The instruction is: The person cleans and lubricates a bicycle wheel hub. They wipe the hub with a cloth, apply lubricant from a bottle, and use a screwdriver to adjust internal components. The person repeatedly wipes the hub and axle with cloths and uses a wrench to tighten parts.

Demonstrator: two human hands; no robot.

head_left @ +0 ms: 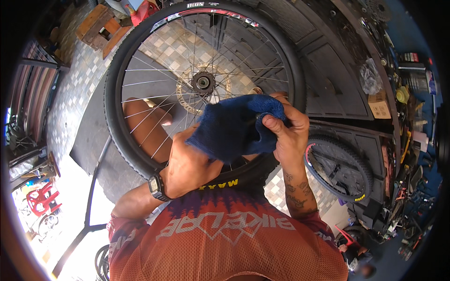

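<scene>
A dark blue cloth [229,126] is stretched between my two hands, in front of a bicycle wheel [111,93] with a black tyre. My left hand [190,161], with a watch on its wrist, is closed at the cloth's lower left; the cloth hides most of its fingertips. My right hand [290,126] grips the upper right edge, thumb pressed on the bunched fabric. Behind the cloth show the wheel's hub [203,83], a round brake disc [180,89] and thin spokes. The wheel stands close against me, its lower rim partly hidden by the cloth and my hands.
A second bicycle wheel [338,167] leans at the right by dark cabinets [323,70]. A cluttered workbench with a cardboard box [378,108] runs along the right. A wooden stool [101,30] stands far left, and a dark metal stand leg [96,173] rises at the left.
</scene>
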